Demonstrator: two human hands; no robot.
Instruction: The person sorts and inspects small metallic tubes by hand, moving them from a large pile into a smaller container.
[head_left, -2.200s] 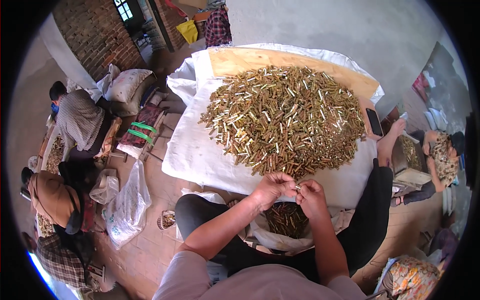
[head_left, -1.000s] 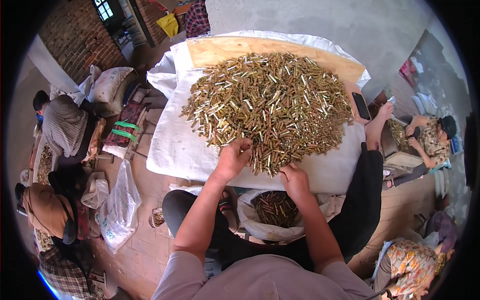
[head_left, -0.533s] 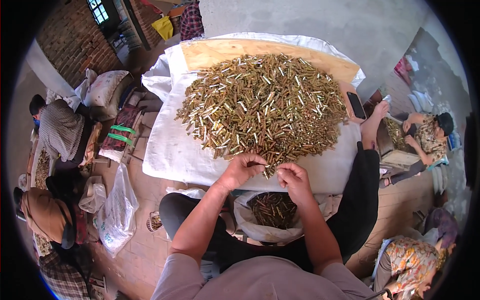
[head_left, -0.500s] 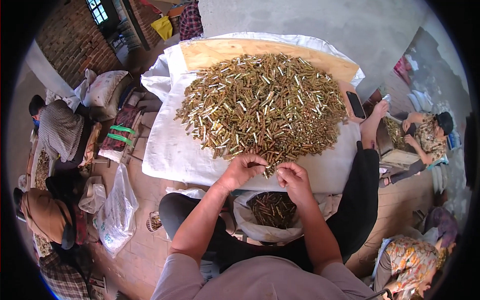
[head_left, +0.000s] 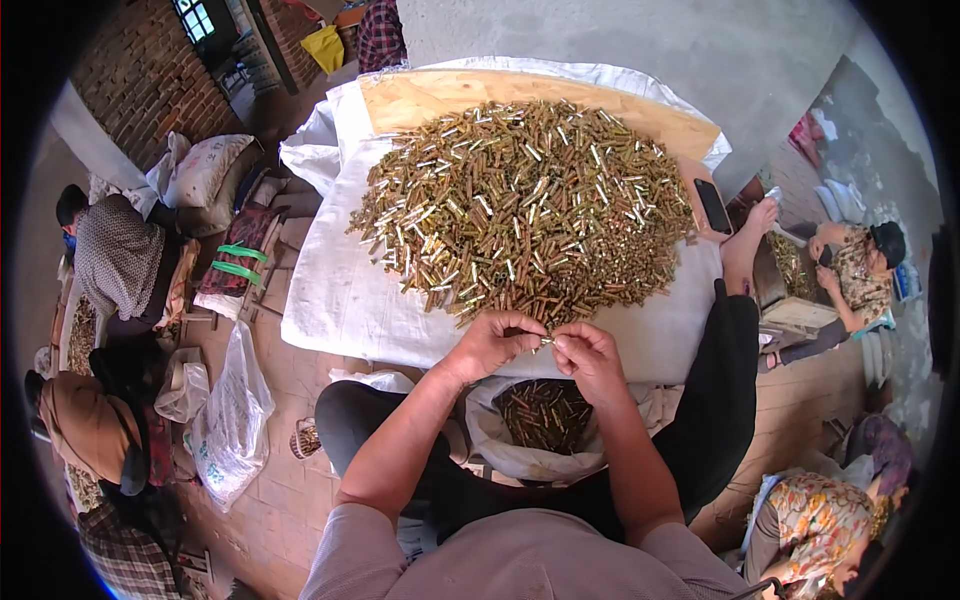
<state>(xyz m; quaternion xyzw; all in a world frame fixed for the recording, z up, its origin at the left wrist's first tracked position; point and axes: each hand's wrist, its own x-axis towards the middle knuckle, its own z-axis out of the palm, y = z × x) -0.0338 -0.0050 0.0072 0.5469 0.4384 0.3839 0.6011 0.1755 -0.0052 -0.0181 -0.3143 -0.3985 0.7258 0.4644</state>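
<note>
My left hand (head_left: 492,342) and my right hand (head_left: 590,357) meet at the near edge of the white-covered table (head_left: 335,310). Thumb and fingers of both are pinched round a small brass-coloured metal piece (head_left: 546,341), mostly hidden by the fingertips. Just beyond lies a broad heap of brass-coloured metal parts (head_left: 520,200), long slim cylinders mixed with small nut-like bits toward its right side. Below my hands, between my legs, an open white sack (head_left: 490,425) holds many darker slim metal pieces (head_left: 545,410).
A wooden board (head_left: 540,90) borders the heap's far side. At the table's right a phone (head_left: 711,206) lies on a pinkish case or box. Co-workers sit left (head_left: 120,265) and right (head_left: 868,275). A clear plastic bag (head_left: 232,430) and a small basket (head_left: 305,438) stand on the brick floor.
My left hand has shifted slightly right, closing the gap to my right hand. Their fingertips now meet at the metal piece, while my right hand has barely moved.
</note>
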